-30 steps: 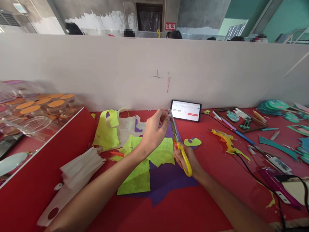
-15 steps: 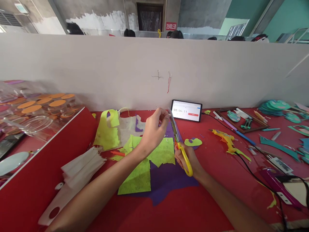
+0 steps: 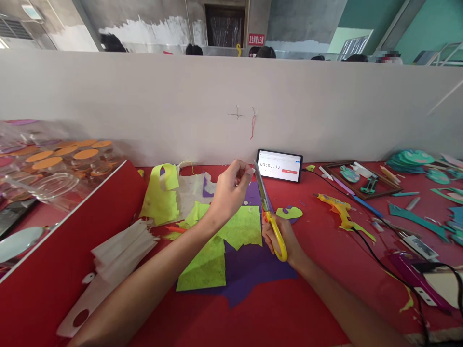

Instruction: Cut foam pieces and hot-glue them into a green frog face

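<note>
My right hand (image 3: 280, 236) grips yellow-handled scissors (image 3: 266, 207), their blades pointing up and away from me. Close to the blade tips, my left hand (image 3: 233, 185) is closed in a pinch; whatever is between its fingertips is too small to make out. Below both hands lie yellow-green felt pieces (image 3: 204, 265) on a purple felt sheet (image 3: 253, 270). A small yellow-green and purple felt cutout (image 3: 289, 212) rests just right of the scissors. An orange-red pen-like stick (image 3: 176, 229) lies partly under my left forearm.
A phone showing a timer (image 3: 279, 165) leans against the white partition (image 3: 162, 106). To the right are a yellow glue gun (image 3: 336, 208) with its cable, a brown tray (image 3: 392, 185) and teal cutouts (image 3: 408, 161). Clear containers with orange lids (image 3: 86, 154) stand beyond the red divider (image 3: 83, 241).
My left hand has shifted slightly left, away from the blades. The scissors have tilted a little, their tips moving slightly. The timer has advanced one second.
</note>
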`<act>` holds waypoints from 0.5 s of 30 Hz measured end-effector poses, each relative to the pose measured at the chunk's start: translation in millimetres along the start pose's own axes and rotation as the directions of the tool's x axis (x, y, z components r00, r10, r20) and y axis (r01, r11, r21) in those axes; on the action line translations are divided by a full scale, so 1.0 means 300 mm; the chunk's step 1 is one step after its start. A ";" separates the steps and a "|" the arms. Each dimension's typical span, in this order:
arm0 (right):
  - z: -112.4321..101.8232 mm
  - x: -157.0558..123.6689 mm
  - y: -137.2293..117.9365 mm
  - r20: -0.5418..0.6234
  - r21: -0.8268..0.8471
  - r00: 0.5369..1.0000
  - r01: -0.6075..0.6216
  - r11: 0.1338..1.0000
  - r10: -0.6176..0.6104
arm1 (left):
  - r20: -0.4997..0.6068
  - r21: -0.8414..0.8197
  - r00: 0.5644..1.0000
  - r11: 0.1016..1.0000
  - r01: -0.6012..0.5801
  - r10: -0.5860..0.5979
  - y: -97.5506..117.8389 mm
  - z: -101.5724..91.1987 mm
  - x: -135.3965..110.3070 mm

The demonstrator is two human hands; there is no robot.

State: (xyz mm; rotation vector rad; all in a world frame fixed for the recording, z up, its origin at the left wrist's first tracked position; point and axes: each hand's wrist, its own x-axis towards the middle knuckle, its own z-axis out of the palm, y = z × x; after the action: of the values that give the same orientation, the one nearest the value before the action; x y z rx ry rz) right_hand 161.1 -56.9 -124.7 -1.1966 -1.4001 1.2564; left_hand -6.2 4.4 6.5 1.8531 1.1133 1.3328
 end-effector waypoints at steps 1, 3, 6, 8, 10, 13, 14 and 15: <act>0.000 0.001 0.000 0.000 0.031 1.000 0.001 1.000 -0.001 | 0.012 -0.009 1.000 1.000 -0.002 0.002 -0.001 -0.006 0.004; 0.001 0.002 -0.006 -0.007 0.079 1.000 0.002 0.997 -0.002 | 0.040 -0.022 0.999 1.000 -0.003 0.004 -0.002 -0.019 0.015; 0.001 0.006 -0.018 -0.022 0.108 1.000 0.005 0.994 -0.003 | 0.091 -0.051 0.996 0.998 0.021 -0.017 -0.003 -0.037 0.030; 0.002 0.008 -0.021 -0.025 0.114 1.000 -0.003 0.993 0.005 | 0.129 -0.100 0.991 0.993 0.059 -0.046 -0.003 -0.043 0.038; 0.003 0.010 -0.019 -0.025 0.115 1.000 -0.010 0.993 0.012 | 0.162 -0.157 0.984 0.982 0.102 -0.076 -0.004 -0.044 0.042; 0.005 0.009 -0.014 -0.017 0.112 1.000 0.000 0.994 0.002 | 0.183 -0.197 0.978 0.971 0.135 -0.099 -0.008 -0.041 0.044; 0.006 0.008 -0.014 -0.014 0.111 1.000 0.005 0.994 -0.004 | 0.183 -0.191 0.978 0.972 0.134 -0.098 -0.012 -0.040 0.045; 0.007 0.006 -0.013 -0.011 0.109 1.000 0.011 0.994 -0.010 | 0.182 -0.175 0.979 0.976 0.127 -0.094 -0.019 -0.040 0.046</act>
State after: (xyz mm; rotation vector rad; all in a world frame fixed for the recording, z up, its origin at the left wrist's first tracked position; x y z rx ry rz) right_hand 158.3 -55.5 -120.9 -1.1181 -1.3117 1.3009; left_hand -17.0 19.2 11.8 1.7086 0.9540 1.1476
